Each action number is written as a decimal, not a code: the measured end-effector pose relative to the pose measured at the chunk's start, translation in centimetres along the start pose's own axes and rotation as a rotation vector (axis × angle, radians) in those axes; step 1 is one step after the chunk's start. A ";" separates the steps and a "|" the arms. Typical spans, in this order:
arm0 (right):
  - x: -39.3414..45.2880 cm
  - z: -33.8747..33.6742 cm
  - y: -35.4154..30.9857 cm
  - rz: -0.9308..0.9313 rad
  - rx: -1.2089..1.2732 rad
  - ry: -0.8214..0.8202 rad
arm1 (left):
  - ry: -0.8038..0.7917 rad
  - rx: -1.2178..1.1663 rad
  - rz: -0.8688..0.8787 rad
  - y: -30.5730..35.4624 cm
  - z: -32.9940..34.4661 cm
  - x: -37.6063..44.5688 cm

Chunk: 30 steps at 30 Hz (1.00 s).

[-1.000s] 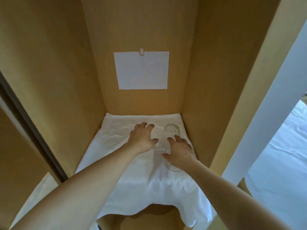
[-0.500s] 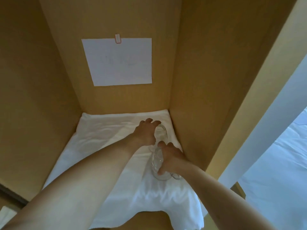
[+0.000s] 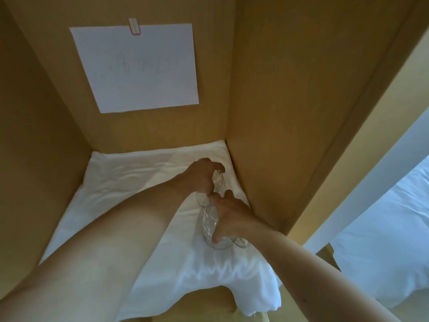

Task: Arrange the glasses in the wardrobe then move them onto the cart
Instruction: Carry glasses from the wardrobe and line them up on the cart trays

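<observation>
Two clear glasses stand on a white cloth [image 3: 130, 194] inside a wooden wardrobe compartment, close to its right wall. My left hand [image 3: 202, 177] grips the far glass [image 3: 219, 182] from above, fingers curled over its rim. My right hand [image 3: 228, 217] grips the near glass [image 3: 210, 226], thumb on its left side and fingers on the right. The two glasses stand one behind the other and nearly touch. Most of each glass is hidden by my hands.
A white paper sheet [image 3: 139, 68] is clipped to the wardrobe's back wall. The right wall [image 3: 278, 112] is very near the glasses. The cloth hangs over the shelf's front edge [image 3: 253, 305]. A white bed [image 3: 390, 240] lies outside at right.
My hands went from hovering over the cloth and glasses to gripping a glass each. The camera moved closer and swung right, so the paper sits further left.
</observation>
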State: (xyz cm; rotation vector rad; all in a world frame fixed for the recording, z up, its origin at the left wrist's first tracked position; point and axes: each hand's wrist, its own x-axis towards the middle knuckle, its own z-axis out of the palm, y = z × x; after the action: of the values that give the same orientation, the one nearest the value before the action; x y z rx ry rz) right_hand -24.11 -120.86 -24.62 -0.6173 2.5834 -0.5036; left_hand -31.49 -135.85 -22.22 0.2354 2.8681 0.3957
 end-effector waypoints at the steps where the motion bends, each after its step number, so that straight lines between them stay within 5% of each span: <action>1: -0.1 0.0 0.0 0.006 0.003 -0.006 | 0.026 -0.002 -0.007 -0.2 0.0 -0.1; 10: -1.5 -0.3 -1.6 0.126 -0.040 0.049 | 0.283 -0.178 -0.193 -2.7 -1.0 -5.3; 17: -5.3 0.7 -4.9 0.193 0.051 0.301 | 0.498 -0.566 -0.346 -4.9 -4.0 -12.9; 22: -9.9 1.2 -8.9 0.272 0.391 0.555 | 0.567 -1.034 -0.380 -6.0 -5.5 -19.6; 30: -20.0 3.6 -11.6 0.228 1.137 0.758 | 0.310 -1.625 -0.204 -3.4 -5.3 -27.8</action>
State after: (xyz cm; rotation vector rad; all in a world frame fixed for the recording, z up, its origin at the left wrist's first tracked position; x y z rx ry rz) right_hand -2.39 -121.48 -16.09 0.3319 2.3011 -2.1798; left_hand -6.65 -145.68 -12.37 -0.4315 1.8208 2.4862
